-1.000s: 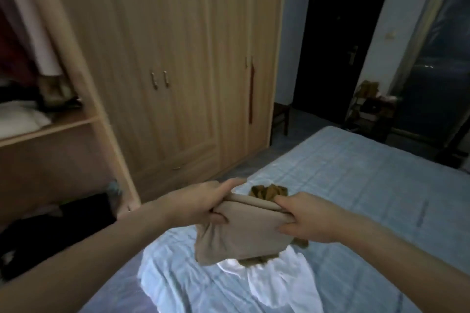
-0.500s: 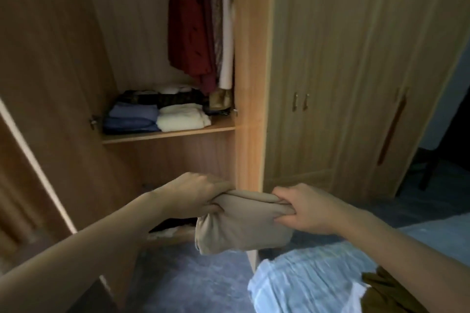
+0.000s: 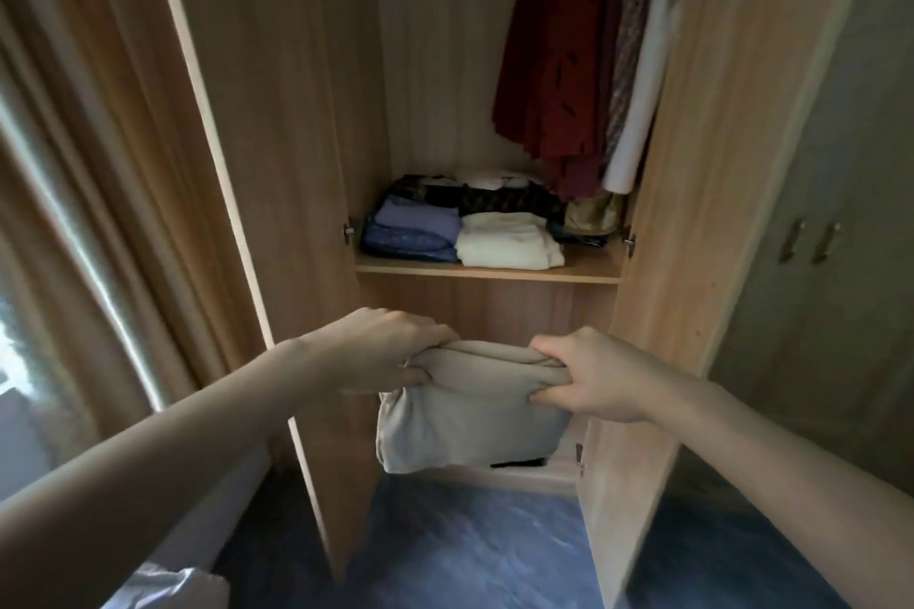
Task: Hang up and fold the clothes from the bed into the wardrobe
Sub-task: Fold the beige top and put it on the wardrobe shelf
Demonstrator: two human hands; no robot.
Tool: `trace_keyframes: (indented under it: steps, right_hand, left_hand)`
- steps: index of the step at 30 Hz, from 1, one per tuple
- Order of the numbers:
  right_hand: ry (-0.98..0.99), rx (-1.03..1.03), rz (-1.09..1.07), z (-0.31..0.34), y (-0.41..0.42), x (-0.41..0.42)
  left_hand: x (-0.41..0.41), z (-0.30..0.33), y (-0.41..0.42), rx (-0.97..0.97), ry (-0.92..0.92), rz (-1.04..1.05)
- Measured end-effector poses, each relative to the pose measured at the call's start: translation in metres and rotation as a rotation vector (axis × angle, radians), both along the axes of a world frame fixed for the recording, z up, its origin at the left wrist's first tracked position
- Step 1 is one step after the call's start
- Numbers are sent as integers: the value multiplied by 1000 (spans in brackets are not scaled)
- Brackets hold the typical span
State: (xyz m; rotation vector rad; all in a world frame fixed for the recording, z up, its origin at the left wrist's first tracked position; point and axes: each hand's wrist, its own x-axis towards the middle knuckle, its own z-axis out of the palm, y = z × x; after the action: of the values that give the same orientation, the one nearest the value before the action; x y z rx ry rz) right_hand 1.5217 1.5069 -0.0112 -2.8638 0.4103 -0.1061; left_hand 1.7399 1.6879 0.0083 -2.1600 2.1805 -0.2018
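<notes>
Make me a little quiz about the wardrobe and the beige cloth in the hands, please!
1. True or false: both hands grip the folded beige garment.
2. Which folded pile lies at the front left of the wardrobe shelf? A) blue pile B) cream pile C) red pile
3. What colour is the biggest garment hanging above the shelf?

Key
1. True: the left hand and the right hand each pinch its top edge.
2. A: the blue pile lies left of the cream pile.
3. Dark red: the red garment.
</notes>
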Motion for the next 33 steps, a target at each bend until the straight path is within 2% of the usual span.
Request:
trace_keyframes:
  steps: [6, 15, 21, 26, 33]
  right_hand:
    - [-9, 37, 39, -7, -61, 59]
    - [4, 30, 124, 22, -201, 146]
    - [-24, 55, 118, 21, -273, 196]
    - [3, 92, 125, 7, -322, 236]
    - [204, 128, 122, -24, -375, 304]
  left_hand:
    - [47, -3, -44, -18, 5, 63]
    - [117, 17, -168, -11, 68, 99]
    - [167, 27, -242, 94, 107, 104]
    - [215, 13, -294, 181, 190, 87]
    - [291, -43, -360, 331, 237, 94]
